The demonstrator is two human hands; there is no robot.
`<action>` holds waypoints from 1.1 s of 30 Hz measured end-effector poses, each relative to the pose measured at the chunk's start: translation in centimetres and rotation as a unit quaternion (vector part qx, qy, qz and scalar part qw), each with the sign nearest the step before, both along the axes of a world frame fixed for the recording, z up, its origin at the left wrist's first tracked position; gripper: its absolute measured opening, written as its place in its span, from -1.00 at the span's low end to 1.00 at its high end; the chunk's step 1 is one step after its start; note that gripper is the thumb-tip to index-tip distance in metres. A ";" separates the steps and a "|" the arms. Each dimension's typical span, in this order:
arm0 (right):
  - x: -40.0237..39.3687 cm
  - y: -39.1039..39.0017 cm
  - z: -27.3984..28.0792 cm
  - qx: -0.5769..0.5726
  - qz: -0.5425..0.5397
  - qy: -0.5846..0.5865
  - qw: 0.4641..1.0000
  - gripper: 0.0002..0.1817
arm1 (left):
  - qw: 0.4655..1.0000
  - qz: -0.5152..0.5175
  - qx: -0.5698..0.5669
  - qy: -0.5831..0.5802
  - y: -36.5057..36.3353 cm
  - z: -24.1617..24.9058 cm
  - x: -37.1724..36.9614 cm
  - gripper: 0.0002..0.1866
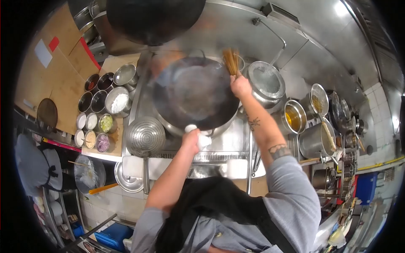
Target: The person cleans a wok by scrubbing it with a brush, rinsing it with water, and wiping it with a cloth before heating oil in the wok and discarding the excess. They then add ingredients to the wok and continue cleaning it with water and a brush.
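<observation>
A large dark wok [194, 92] is tilted up off the stove in the middle of the view. My left hand [193, 138] grips its near handle through a white cloth [204, 140]. My right hand [240, 85] is closed on a bamboo brush [230, 61], held upright at the wok's far right rim. The wok's inside looks bare and dark.
Several small steel bowls of seasonings [101, 109] stand on a wooden board at the left. A perforated steel strainer [146, 135] lies beside the wok. Steel pots, one with oil [294, 116], line the right. A second dark wok [154, 19] shows at the top.
</observation>
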State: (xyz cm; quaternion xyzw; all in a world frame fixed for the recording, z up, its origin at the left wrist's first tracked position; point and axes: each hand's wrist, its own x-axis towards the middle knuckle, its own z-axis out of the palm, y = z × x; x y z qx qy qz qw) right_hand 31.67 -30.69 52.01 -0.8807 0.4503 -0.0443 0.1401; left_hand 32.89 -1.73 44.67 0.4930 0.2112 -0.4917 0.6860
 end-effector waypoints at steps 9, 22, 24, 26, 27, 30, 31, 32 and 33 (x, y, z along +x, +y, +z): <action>-1.4 10.2 1.9 0.293 0.407 0.244 0.830 -0.29 | 0.999 -0.001 -0.049 0.009 -0.3 -2.4 0.3 -0.79; 5.1 7.1 -6.4 0.371 0.010 0.006 0.928 -0.50 | 0.999 -0.020 -0.046 0.001 1.0 -0.3 0.9 -0.86; 4.2 12.9 -4.8 0.466 0.129 -0.051 0.874 -0.52 | 0.996 -0.024 -0.082 0.009 1.2 -1.1 0.8 -0.85; 2.2 12.3 -3.0 0.469 0.210 0.059 0.856 -0.49 | 0.997 -0.023 -0.077 0.013 1.4 -0.4 0.8 -0.87; 0.7 11.1 -1.5 0.466 0.243 0.107 0.844 -0.46 | 0.997 -0.012 -0.081 0.007 1.4 -0.8 0.8 -0.87; -5.9 4.3 3.7 0.270 0.329 0.272 0.863 -0.35 | 0.997 -0.049 -0.051 0.003 1.7 -0.5 1.1 -0.84; -8.5 2.9 5.5 0.233 0.288 0.283 0.885 -0.35 | 0.997 -0.060 -0.053 0.008 1.9 -0.5 1.3 -0.83; -11.1 2.1 6.1 0.237 0.194 0.225 0.925 -0.35 | 0.996 -0.065 -0.055 0.013 2.3 -0.7 1.5 -0.82; -13.8 2.6 5.2 0.194 0.101 0.089 0.972 -0.34 | 0.993 -0.077 -0.086 0.012 3.0 -0.9 1.6 -0.77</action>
